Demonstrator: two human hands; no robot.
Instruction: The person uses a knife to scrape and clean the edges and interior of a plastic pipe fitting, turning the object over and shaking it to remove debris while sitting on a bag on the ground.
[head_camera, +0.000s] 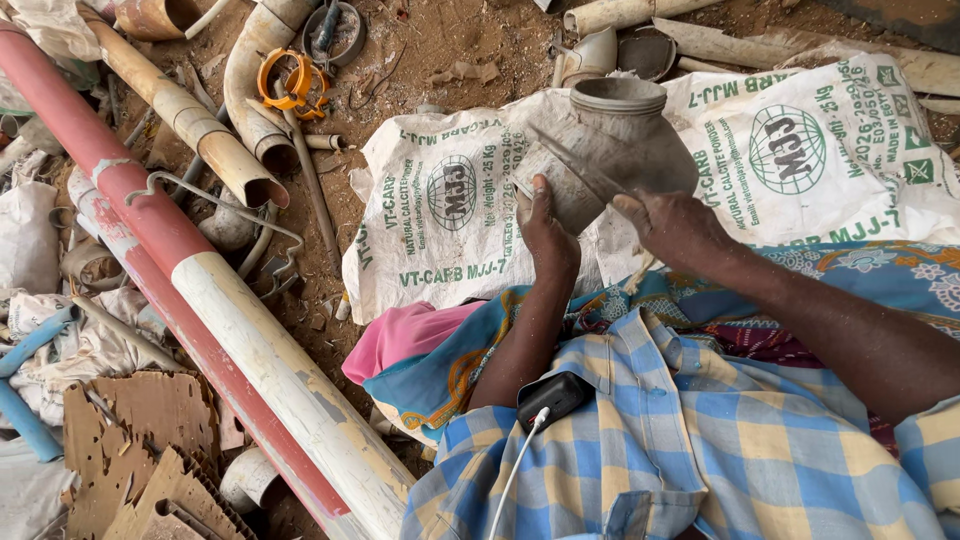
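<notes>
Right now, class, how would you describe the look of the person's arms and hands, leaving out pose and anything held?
Both forearms are bare. The left hand and right hand wear no gloves and look dusty. Blue, yellow and white checked shirt sleeves cover the upper arms.

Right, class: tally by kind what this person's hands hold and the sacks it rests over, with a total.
Dusty grey plastic pipe fitting, between left hand and right hand: 1
Thin flat blade, held across it: 1
White woven printed sacks: 2
Total: 4
</notes>
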